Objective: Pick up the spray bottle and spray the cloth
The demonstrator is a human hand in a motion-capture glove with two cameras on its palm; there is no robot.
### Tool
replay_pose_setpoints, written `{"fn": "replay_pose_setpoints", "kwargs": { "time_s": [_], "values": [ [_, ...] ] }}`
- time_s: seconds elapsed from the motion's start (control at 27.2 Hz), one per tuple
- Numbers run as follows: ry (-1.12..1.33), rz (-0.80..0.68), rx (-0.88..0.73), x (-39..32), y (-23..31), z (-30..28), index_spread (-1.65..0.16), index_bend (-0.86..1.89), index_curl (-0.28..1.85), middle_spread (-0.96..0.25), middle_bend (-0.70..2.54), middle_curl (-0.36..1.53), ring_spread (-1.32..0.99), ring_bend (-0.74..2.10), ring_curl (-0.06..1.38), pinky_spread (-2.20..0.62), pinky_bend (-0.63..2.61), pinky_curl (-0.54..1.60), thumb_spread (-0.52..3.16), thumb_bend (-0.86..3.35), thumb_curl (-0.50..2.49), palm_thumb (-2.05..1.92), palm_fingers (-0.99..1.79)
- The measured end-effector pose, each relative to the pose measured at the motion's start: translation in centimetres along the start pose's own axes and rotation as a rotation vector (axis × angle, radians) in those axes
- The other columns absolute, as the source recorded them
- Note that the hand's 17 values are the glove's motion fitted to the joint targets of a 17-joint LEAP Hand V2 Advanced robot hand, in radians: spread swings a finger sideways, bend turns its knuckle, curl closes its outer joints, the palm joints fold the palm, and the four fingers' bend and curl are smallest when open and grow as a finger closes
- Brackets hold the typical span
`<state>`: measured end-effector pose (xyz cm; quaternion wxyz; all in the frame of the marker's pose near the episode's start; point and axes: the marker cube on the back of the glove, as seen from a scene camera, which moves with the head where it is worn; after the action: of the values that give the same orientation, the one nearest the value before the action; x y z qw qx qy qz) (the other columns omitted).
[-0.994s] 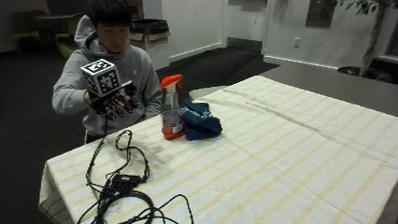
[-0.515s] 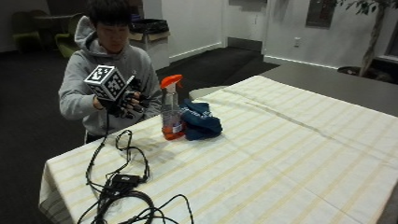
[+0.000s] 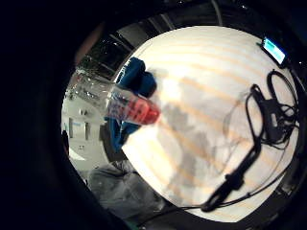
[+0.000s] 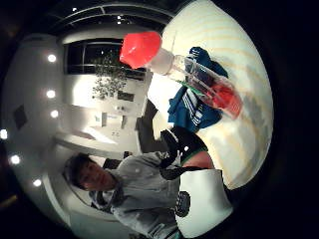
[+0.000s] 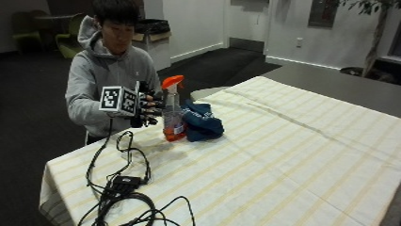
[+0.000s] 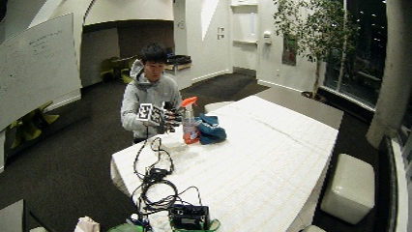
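- the gloved right hand (image 5: 145,109) hovers just beside the spray bottle (image 5: 172,110), palm turned toward it, fingers relaxed and spread, holding nothing; no contact shows between them.
- the bare hand is not clearly visible, so its state cannot be told.
- the spray bottle stands upright on the striped tablecloth (image 5: 294,155) near the person's edge of the table, orange trigger head on top and orange liquid low in the clear body; its long axis is vertical.
- both palm views show the bottle (image 4: 199,79) close before the palm and not enclosed.
- the blue cloth (image 5: 202,121) lies bunched on the far side of the bottle from the hand, touching or nearly touching its base.
- hand, bottle and cloth sit almost in one line, so a short sideways reach should meet the bottle's neck first.
- judged stage: approach, grasp not yet made.
- black cables (image 5: 122,188) lie nearer the table's corner, apart from the bottle.
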<state>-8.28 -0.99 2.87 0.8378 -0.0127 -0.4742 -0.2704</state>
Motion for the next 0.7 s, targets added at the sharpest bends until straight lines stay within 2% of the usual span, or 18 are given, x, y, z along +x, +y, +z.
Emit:
{"fn": "replay_pose_setpoints", "kwargs": {
  "time_s": [0.7],
  "values": [
    [-0.156, -0.035, -0.057, -1.2, -2.7, 3.9, -0.34, 0.13, 0.18, -0.04, 0.24, 0.31, 0.04, 0.25, 0.23, 0.25, 0.63, 0.34, 0.90, -0.03, 0.31, 0.71, 0.03]
  ]
}}
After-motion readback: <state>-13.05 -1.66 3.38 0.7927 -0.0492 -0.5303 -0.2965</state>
